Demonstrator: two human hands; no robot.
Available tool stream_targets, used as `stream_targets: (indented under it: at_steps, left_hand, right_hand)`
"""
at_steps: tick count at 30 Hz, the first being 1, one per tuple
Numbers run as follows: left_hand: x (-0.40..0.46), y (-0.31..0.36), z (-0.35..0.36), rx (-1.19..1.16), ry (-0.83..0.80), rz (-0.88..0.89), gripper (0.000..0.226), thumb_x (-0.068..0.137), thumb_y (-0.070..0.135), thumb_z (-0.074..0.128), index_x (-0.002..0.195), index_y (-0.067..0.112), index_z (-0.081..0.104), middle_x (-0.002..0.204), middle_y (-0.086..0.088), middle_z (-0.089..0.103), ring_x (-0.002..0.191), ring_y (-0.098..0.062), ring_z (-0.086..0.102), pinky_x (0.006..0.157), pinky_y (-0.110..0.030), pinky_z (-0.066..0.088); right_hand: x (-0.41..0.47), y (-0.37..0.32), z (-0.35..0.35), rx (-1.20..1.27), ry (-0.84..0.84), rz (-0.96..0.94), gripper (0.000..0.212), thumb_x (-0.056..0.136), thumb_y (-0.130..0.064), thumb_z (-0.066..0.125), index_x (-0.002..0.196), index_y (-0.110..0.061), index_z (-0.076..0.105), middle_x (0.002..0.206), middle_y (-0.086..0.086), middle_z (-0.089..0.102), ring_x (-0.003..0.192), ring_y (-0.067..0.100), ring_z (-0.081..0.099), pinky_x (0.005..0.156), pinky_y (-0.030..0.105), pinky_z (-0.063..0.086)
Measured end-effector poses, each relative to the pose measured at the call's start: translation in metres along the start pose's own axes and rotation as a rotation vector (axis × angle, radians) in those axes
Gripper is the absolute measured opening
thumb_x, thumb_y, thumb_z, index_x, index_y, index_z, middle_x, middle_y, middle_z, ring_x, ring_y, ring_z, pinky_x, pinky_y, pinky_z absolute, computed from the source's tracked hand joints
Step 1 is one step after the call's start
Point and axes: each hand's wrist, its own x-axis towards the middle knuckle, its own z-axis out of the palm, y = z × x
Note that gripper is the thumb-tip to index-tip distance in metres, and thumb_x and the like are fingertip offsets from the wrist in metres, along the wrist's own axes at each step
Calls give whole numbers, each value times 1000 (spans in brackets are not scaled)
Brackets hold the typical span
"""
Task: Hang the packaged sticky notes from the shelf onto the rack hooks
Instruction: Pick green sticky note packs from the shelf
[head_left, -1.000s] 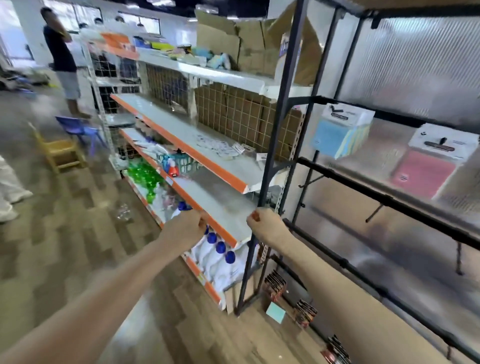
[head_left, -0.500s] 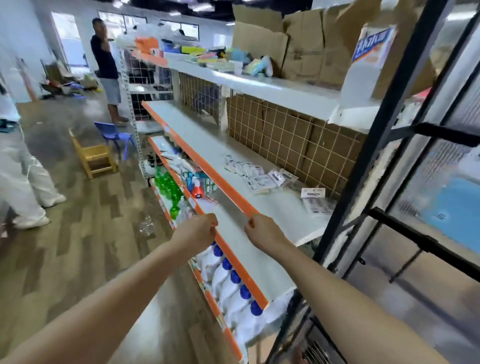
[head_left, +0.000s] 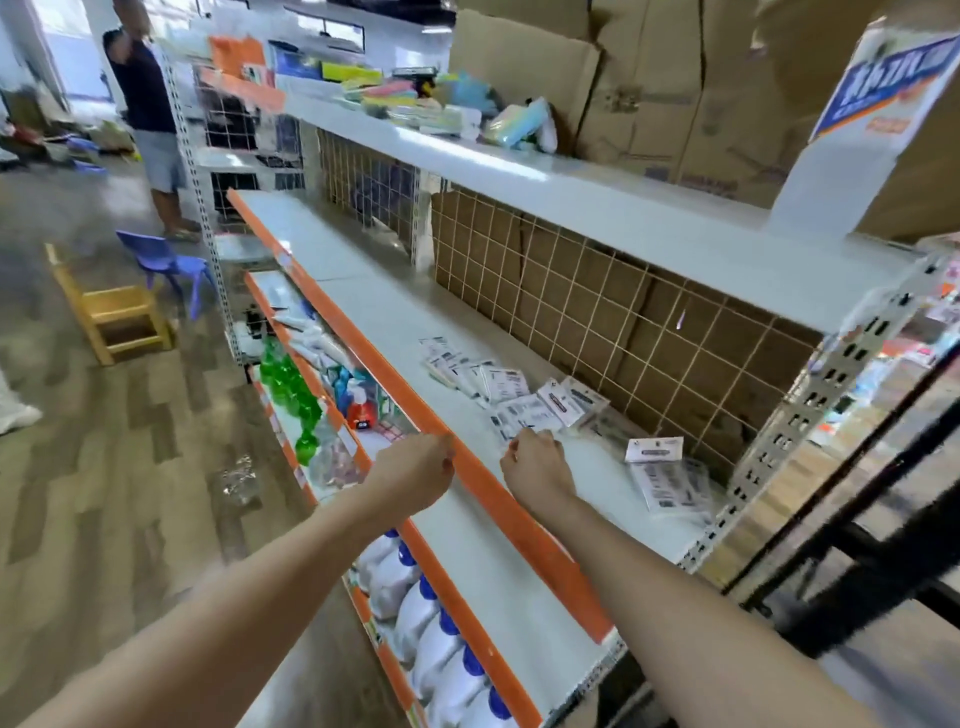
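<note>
The packaged sticky notes (head_left: 511, 397) lie scattered flat on the middle shelf (head_left: 395, 332), white card backs up, from about the middle of the view out toward three o'clock, where another few packs (head_left: 662, 475) sit near the shelf's perforated upright. Behind them at one o'clock stands a wire grid panel (head_left: 597, 312) backed with cardboard. The right hand (head_left: 535, 465) reaches over the orange front lip (head_left: 483, 483) with its fingers curled, knuckles up, right at the nearest pack; I cannot tell whether that grip has hold of anything. The left hand (head_left: 415, 470) hangs just outside the lip at nine o'clock of the right, fingers loosely curled and holding nothing. Under the shelf, green spray bottles (head_left: 291, 395) stand at nine o'clock and white jugs with blue caps (head_left: 431, 629) at six. A black rack frame (head_left: 883, 525) crosses at four o'clock. A person in a dark shirt (head_left: 148, 98) stands off at eleven.
</note>
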Motion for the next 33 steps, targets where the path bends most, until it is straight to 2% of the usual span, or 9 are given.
stream_targets:
  at_steps: [7,11,14,19,24,27,29,31,33]
  left_hand:
    - [103,-9,21,-60,-141,171,35,90,13,44,123,15,54,126,-8,54,117,-28,51,90,-37,45]
    - [149,-6,41,-30,-225,303,30,91,16,47,119,10,55,123,-9,49,121,-27,45,93,-40,42]
    - [168,-4,55,-63,-264,407,36,88,24,55,120,8,54,125,-9,47,123,-26,41,97,-39,41]
    - [173,-13,75,36,-135,543,42,93,27,45,131,8,44,134,-8,44,127,-27,35,101,-36,33]
    - [168,-8,74,128,-53,654,38,91,37,45,118,14,59,134,-10,47,123,-31,39,101,-39,31]
    - [166,-4,71,149,-80,678,38,94,41,43,114,16,62,133,-13,46,123,-31,38,99,-38,34]
    - [165,-2,70,169,-118,688,43,95,45,41,116,14,62,128,-18,46,124,-34,37,97,-38,37]
    - [165,4,69,196,-134,698,55,92,54,44,121,9,57,128,-19,43,124,-35,35,97,-39,38]
    - [164,12,67,243,-156,686,71,87,61,49,128,2,49,130,-20,40,125,-36,33,99,-38,37]
  right_hand:
    - [76,0,25,-5,66,138,38,95,-20,45,129,-2,44,135,17,38,127,32,34,103,36,33]
    - [104,1,38,-93,61,284,48,94,-31,53,132,-5,40,136,14,36,125,32,35,100,39,36]
    - [118,5,49,-248,69,338,62,82,-23,66,133,-5,36,135,14,38,125,33,36,101,38,36]
    - [124,5,49,-358,95,389,51,87,-14,56,134,-8,35,133,15,40,121,37,38,98,41,40]
    - [112,-7,54,-443,146,380,55,92,-12,52,140,-9,24,131,16,45,118,37,46,92,41,47]
    - [98,-9,47,-370,220,422,56,93,-9,47,142,-15,22,129,14,47,116,36,49,86,44,50]
    - [89,-8,40,-247,270,435,53,92,-10,46,141,-21,27,124,12,50,108,36,54,79,43,48]
    - [81,-4,33,-35,372,478,48,89,-10,46,134,-25,35,110,10,55,86,31,59,64,33,42]
    - [72,1,25,184,504,575,41,86,-9,47,122,-26,41,97,5,58,65,19,54,54,28,34]
